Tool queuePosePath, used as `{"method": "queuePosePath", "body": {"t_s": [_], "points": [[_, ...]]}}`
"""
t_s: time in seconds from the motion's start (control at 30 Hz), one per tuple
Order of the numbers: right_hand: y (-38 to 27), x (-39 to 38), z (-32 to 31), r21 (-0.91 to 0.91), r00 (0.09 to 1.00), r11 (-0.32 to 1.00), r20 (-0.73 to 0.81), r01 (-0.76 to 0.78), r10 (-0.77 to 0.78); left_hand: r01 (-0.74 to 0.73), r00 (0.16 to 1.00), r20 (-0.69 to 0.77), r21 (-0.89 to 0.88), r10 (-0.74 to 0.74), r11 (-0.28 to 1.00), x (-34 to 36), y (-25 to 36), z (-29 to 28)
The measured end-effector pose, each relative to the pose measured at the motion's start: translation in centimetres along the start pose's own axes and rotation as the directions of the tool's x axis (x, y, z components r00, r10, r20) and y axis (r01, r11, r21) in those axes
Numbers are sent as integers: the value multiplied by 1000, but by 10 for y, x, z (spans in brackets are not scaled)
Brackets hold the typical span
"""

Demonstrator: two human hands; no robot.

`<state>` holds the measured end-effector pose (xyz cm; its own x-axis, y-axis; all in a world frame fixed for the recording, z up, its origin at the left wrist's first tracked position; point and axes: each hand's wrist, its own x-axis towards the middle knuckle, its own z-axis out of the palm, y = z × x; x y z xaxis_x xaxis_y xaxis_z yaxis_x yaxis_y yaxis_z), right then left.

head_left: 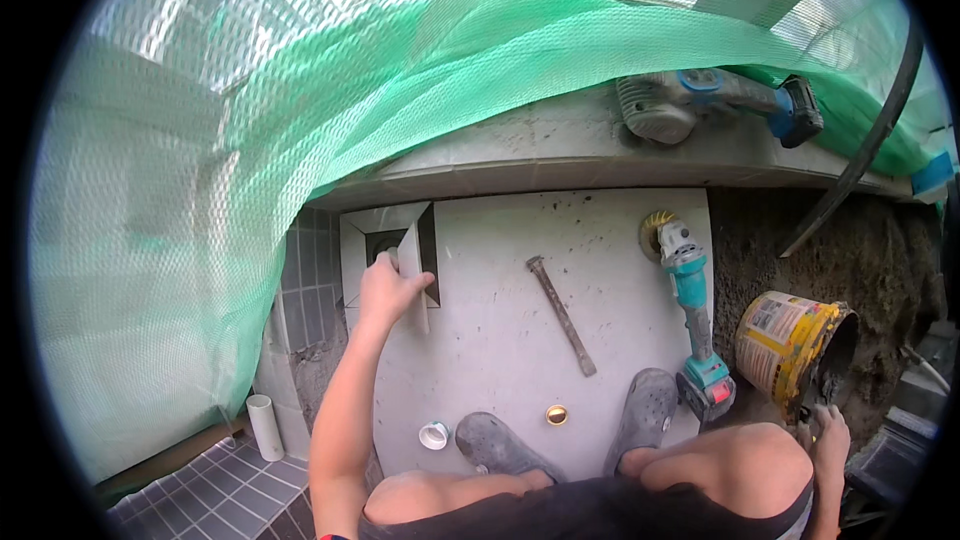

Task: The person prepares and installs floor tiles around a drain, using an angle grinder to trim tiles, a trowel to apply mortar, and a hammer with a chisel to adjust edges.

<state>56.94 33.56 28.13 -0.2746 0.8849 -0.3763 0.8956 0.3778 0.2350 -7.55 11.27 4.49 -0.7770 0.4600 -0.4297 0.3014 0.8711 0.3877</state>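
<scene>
At the left, my left hand (388, 292) pinches a pale tile piece (413, 265) between thumb and fingers. The piece stands tilted on edge over a square recessed drain opening (380, 240) set in the large light tile (490, 340). Far to the right, my right hand (828, 442) is low beside the mouth of a yellow bucket (775, 345) that lies tipped on its side. Its fingers are bent around something small and yellowish that I cannot make out. Grey residue coats the bucket's rim.
A chisel-like metal bar (562, 317) and a teal angle grinder (690, 300) lie on the tile. Near my shoes are a white cap (433, 435) and a gold ring-shaped fitting (556, 415). Another power tool (700, 100) rests on the ledge below green netting (480, 70). A black hose (870, 145) hangs right.
</scene>
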Motion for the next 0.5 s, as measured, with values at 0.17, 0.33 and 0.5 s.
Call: {"method": "queuePosePath", "body": {"t_s": [0.17,0.33,0.5], "points": [[-93,1,-17,534,989,834,-46,141,-137,-20,1000,9,85,19,996,27,10,15],[-155,-8,-9,670,888,704,146,235,-435,-21,1000,-13,151,23,988,36,14,19],[-170,-3,-7,693,835,680,211,240,-509,-8,1000,6,154,7,988,41,18,21]]}}
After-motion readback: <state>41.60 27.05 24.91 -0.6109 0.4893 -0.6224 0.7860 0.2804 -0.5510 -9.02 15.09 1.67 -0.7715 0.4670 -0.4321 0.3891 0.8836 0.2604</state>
